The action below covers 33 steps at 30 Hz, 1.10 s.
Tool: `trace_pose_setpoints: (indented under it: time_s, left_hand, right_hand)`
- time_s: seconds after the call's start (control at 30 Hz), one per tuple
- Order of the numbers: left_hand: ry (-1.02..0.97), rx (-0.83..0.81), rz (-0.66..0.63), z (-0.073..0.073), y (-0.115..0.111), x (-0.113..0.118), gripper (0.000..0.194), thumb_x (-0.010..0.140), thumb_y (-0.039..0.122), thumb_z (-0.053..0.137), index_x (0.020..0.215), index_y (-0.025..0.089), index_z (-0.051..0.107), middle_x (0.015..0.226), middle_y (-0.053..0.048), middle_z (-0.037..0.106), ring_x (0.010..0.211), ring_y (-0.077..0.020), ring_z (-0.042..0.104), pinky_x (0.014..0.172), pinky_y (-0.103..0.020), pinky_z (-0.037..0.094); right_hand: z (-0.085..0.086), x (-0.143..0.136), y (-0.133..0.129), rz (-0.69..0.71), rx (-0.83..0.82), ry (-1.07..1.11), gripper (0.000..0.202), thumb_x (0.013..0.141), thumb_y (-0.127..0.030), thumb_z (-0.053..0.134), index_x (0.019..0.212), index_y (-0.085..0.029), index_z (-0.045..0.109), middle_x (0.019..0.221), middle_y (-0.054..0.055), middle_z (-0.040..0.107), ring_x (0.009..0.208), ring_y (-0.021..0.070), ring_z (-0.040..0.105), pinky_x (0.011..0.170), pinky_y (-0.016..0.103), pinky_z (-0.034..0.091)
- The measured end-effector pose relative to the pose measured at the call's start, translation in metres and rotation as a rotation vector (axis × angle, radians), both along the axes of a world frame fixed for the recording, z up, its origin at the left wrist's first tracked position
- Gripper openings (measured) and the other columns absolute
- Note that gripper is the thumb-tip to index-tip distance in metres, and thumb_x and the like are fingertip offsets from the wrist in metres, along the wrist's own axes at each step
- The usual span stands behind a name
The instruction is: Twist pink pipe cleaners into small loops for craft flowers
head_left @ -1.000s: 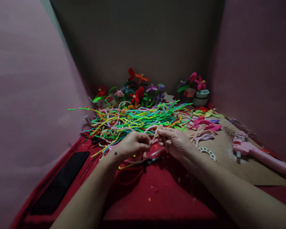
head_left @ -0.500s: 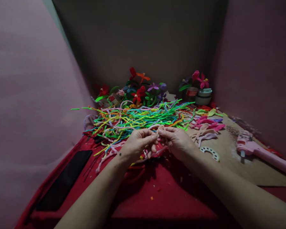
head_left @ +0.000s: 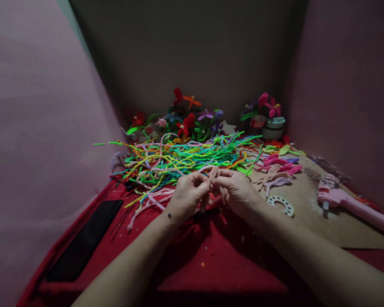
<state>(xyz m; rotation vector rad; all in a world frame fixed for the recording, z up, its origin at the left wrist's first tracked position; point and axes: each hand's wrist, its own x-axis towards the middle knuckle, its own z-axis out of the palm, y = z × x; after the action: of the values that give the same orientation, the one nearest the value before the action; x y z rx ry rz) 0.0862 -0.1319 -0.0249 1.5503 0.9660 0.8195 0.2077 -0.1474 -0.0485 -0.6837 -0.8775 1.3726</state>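
Both hands meet in the middle of the view, above the red cloth. Between them is a pale beige-pink pipe cleaner (head_left: 214, 174), bent into a narrow loop that points up. My left hand (head_left: 192, 192) is closed, with thumb and forefinger pinching at the loop's lower left. From the other side my right hand (head_left: 235, 187) pinches the same piece, and a pale end hangs below its fingers. The fingers hide the lower part of the piece. Just behind the hands lies a big heap of coloured pipe cleaners (head_left: 185, 155).
A black phone (head_left: 85, 241) lies at left on the red cloth (head_left: 211, 273). On the right, a brown board (head_left: 320, 226) carries a pink glue gun (head_left: 342, 198), a white ring with holes (head_left: 288, 207) and bent pipe-cleaner pieces (head_left: 275, 175). Pipe-cleaner flowers (head_left: 187, 125) and a lidded jar (head_left: 273, 128) stand behind.
The beige-pink loop stands more upright and shows more clearly between the fingers. My left hand has shifted slightly right and its wrist has turned a little.
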Motion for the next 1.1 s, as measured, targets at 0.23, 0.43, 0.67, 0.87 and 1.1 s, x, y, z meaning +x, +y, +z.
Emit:
trace_pose_setpoints:
  time_s: [0.23, 0.43, 0.67, 0.87, 1.1]
  left_hand:
    - [-0.081, -0.022, 0.098, -0.010, -0.005, 0.009, 0.013, 0.071, 0.024, 0.052, 0.062, 0.015, 0.049, 0.039, 0.004, 0.052, 0.026, -0.0067, 0.039, 0.028, -0.016, 0.029]
    - [-0.112, -0.032, 0.157, -0.007, 0.002, 0.004, 0.015, 0.070, 0.028, 0.053, 0.063, 0.016, 0.047, 0.038, 0.004, 0.050, 0.026, -0.0070, 0.038, 0.027, -0.016, 0.028]
    - [0.004, -0.005, 0.174, 0.006, 0.003, -0.003, 0.017, 0.071, 0.029, 0.053, 0.062, 0.015, 0.048, 0.036, 0.005, 0.048, 0.024, -0.0067, 0.039, 0.027, -0.016, 0.028]
    - [0.010, -0.004, 0.164, 0.007, 0.000, -0.001, 0.019, 0.069, 0.030, 0.058, 0.064, 0.015, 0.048, 0.033, 0.006, 0.047, 0.023, -0.0055, 0.038, 0.027, -0.014, 0.025]
    - [0.013, 0.008, 0.154, 0.005, 0.000, -0.001, 0.015, 0.071, 0.027, 0.054, 0.064, 0.015, 0.047, 0.036, 0.006, 0.048, 0.024, -0.0060, 0.039, 0.025, -0.014, 0.028]
  right_hand:
    - [0.001, -0.001, -0.002, -0.052, 0.012, -0.072, 0.006, 0.058, -0.010, 0.053, 0.060, -0.015, 0.055, 0.060, -0.002, 0.052, 0.051, 0.0088, 0.046, 0.051, 0.023, 0.038]
    - [0.008, 0.007, -0.003, -0.089, -0.074, -0.284, 0.012, 0.063, -0.024, 0.058, 0.057, -0.014, 0.058, 0.050, -0.004, 0.049, 0.044, 0.0070, 0.040, 0.045, 0.022, 0.030]
    - [0.015, 0.014, -0.003, 0.046, -0.079, -0.305, 0.015, 0.063, -0.026, 0.062, 0.057, -0.012, 0.061, 0.049, -0.001, 0.055, 0.037, 0.0051, 0.037, 0.038, 0.021, 0.025]
    - [0.012, 0.010, -0.002, -0.130, -0.021, -0.119, 0.017, 0.061, -0.027, 0.069, 0.063, -0.013, 0.058, 0.060, 0.002, 0.062, 0.047, 0.0083, 0.051, 0.047, 0.022, 0.040]
    - [0.013, 0.010, -0.004, -0.292, 0.056, -0.331, 0.012, 0.066, -0.025, 0.063, 0.064, -0.015, 0.057, 0.055, -0.001, 0.058, 0.045, 0.0085, 0.050, 0.046, 0.022, 0.039]
